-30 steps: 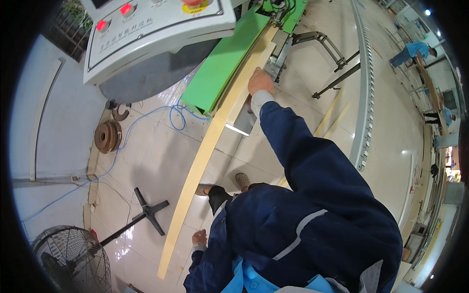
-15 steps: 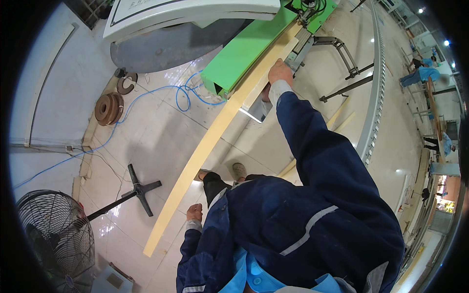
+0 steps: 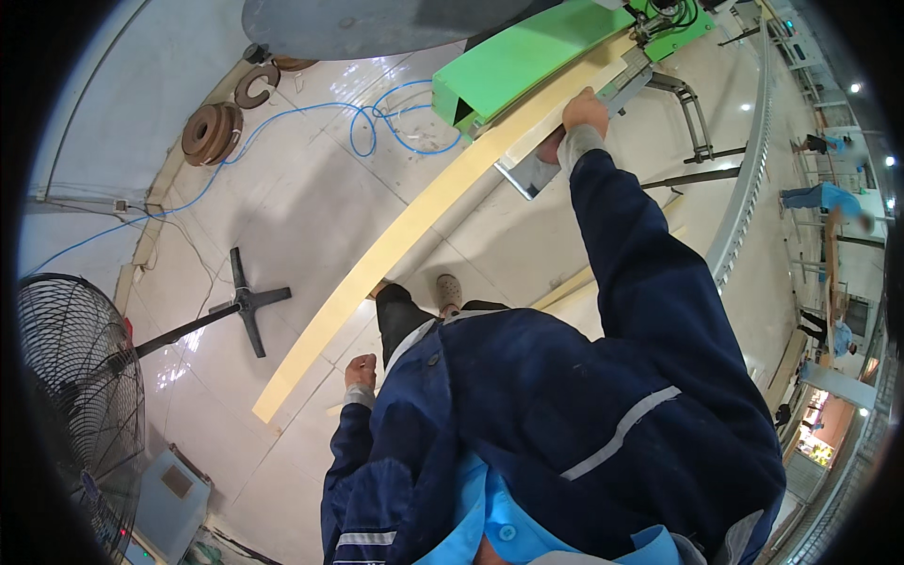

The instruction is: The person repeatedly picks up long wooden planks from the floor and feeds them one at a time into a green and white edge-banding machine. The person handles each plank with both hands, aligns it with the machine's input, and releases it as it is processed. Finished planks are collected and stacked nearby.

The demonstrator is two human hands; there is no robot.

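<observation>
A long pale yellow wooden board (image 3: 377,263) reaches from a green machine (image 3: 527,58) down to the left, its near end free over the floor. Along its right edge at the machine lies a shorter, paler wooden strip (image 3: 556,117). My right hand (image 3: 587,114) is closed over the outer edge of that strip, close to the machine's metal parts; some of the fingers are hidden beneath. Low by my left side, my left hand (image 3: 360,370) is loosely curled and apart from the board, with nothing visible in it.
A black pedestal fan (image 3: 80,395) stands at left, its cross-shaped base (image 3: 247,301) on the tiles. Blue hose (image 3: 363,132) loops across the floor near brown rolls (image 3: 211,134). A grey metal rail (image 3: 744,217) runs at right; people (image 3: 829,198) work farther off.
The whole view has shifted, so the machine and my right hand appear farther up and right. My right hand keeps its place on the strip, and the left stays curled by my side.
</observation>
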